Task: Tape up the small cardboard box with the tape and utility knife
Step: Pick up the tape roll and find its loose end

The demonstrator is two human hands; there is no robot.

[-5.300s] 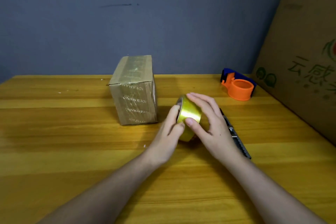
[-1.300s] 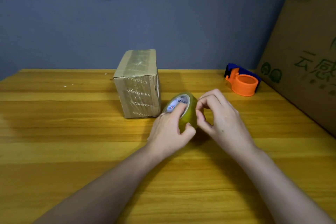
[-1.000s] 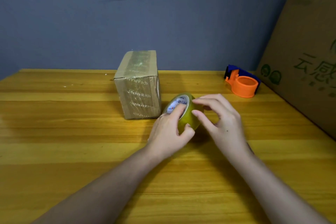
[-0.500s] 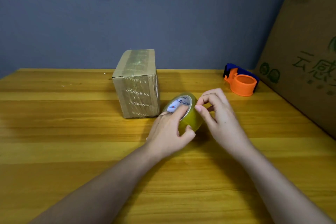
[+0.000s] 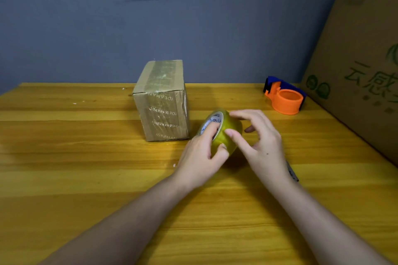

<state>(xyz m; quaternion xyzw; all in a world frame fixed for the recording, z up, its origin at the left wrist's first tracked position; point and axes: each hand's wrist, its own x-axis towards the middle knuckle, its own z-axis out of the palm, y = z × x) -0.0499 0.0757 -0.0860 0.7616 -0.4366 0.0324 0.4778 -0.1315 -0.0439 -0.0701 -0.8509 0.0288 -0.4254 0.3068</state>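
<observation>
The small cardboard box (image 5: 162,101) stands upright on the wooden table (image 5: 86,168), with a tape strip along its top and printed lettering on its front. Just right of it is a roll of yellowish clear tape (image 5: 226,133), standing on edge. My left hand (image 5: 203,155) grips the roll, fingers on its core and thumb on the outer face. My right hand (image 5: 258,142) rests its thumb and fingertips on the roll's outer surface, fingers spread. Only a dark tip of the utility knife (image 5: 292,171) shows behind my right wrist.
An orange and blue tape dispenser (image 5: 285,98) sits at the back right of the table. A large printed cardboard carton (image 5: 361,66) stands along the right edge. A grey-blue wall rises behind the table.
My right hand's fingers have gone from a pinch at the roll's top to a spread touch on its outer surface. The left hand keeps hold of the roll; the box has not moved.
</observation>
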